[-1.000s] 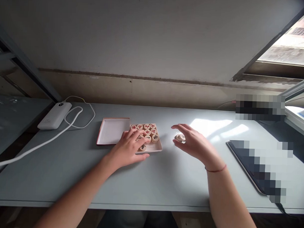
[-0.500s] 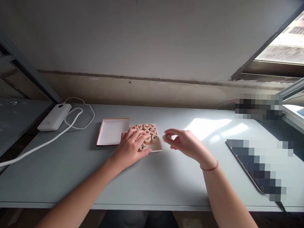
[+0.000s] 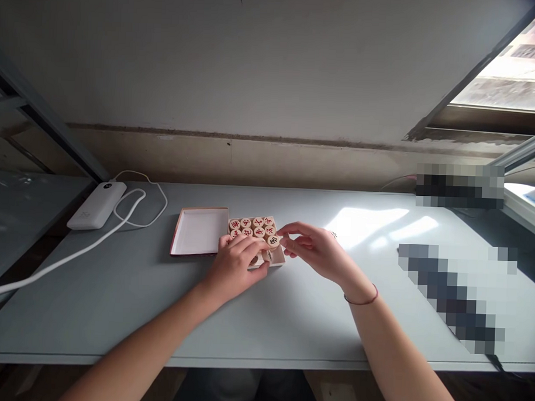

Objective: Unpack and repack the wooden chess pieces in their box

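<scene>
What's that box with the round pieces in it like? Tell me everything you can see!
The box is pale, shallow and squarish, with low, thin walls that look like cardboard. It's open on top and lies flat on the grey desk. Round, pale pieces with red or black marks fill most of it. The left hand covers its near left part; the right hand's fingertips are at its right side, maybe touching. A shallow white tray sits left of it.
</scene>
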### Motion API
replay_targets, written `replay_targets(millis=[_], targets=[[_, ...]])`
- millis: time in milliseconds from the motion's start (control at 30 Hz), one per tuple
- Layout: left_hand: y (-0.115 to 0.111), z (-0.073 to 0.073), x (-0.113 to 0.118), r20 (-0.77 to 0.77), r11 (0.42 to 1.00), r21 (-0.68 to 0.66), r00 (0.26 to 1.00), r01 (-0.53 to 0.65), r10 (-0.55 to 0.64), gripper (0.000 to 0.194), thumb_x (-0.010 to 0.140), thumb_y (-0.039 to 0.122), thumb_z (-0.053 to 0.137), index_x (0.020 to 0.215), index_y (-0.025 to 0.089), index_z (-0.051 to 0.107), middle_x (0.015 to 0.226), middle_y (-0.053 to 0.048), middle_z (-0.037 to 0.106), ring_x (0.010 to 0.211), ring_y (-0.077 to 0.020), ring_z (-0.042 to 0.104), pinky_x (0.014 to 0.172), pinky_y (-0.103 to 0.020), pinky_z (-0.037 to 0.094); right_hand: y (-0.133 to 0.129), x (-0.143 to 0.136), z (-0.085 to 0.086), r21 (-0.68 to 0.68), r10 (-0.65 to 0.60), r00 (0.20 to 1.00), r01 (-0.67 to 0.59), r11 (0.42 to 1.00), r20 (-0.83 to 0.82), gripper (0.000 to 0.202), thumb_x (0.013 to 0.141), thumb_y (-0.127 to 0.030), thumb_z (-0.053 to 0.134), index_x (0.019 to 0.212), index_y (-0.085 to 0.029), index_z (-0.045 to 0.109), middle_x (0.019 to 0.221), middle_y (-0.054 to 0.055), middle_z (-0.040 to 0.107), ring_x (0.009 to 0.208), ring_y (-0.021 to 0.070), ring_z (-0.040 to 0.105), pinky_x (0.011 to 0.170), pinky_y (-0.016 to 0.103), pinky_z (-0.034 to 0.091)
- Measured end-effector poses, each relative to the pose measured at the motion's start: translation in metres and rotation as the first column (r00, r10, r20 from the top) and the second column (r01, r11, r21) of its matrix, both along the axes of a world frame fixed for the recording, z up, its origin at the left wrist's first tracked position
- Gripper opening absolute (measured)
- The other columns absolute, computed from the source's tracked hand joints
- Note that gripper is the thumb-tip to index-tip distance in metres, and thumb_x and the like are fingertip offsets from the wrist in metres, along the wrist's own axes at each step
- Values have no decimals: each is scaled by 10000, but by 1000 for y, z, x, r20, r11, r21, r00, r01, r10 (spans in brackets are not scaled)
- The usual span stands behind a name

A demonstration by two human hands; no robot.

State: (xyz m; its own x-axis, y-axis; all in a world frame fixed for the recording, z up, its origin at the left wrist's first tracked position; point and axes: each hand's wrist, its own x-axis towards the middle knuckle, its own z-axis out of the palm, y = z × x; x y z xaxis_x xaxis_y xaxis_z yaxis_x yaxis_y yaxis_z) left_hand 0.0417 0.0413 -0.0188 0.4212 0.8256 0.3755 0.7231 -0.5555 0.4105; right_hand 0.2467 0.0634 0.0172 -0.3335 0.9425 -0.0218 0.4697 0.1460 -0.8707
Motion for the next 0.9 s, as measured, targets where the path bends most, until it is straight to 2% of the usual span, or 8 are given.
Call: replay_targets(millis=[133,267,467,567,733,900], targets=[[-2,-1,4,-46,999,-28,999,-19,17,122,823,213,585,939,237,616,957,14,698,923,-182,599,821,-355,322,-1,1,4,18,-18,999,17,1000,28,319,855,-481,542,1001,-210,624,875,53,697,691,163,672,620,295,546],[-2,-4,4,-76,998,43,996,-38,41,55,833,231,584,864,226,629,957,-7,691,989,-208,565,838,-379,329,-3,0,5,15,11,997,-12,1000,77,291,872,-446,520,1026,-221,623,763,30,686,690,166,671,604,286,546],[0,-8,-1,-157,996,83,987,41,-27,107,825,279,610,911,259,670,1073,-29,636,1029,-239,508,810,-392,361,-4,3,0,115,117,986,-131,985,116,225,845,-256,499,1018,-231,640,1106,71,613,711,119,653,709,308,575],[0,-9,-2,-193,996,71,980,56,-41,120,806,319,635,898,248,662,1103,-39,620,1043,-255,494,816,-406,367,-6,0,-1,123,147,969,-174,977,200,232,841,-232,513,1044,-240,624,1034,46,627,698,111,646,673,275,555],[3,-11,-4,-180,995,100,983,2,16,309,777,396,647,1019,209,605,1108,-76,610,1021,-259,506,806,-395,395,-11,-15,-3,173,103,925,-176,969,365,123,871,-314,557,951,-228,590,898,16,645,612,114,586,575,258,460],[4,-11,-6,-163,993,113,985,-42,60,320,801,387,611,1069,215,573,1155,-88,592,1053,-266,506,814,-392,403,-11,-20,-7,182,113,887,-215,959,448,117,895,-328,544,878,-226,599,833,8,649,553,107,543,530,240,378]])
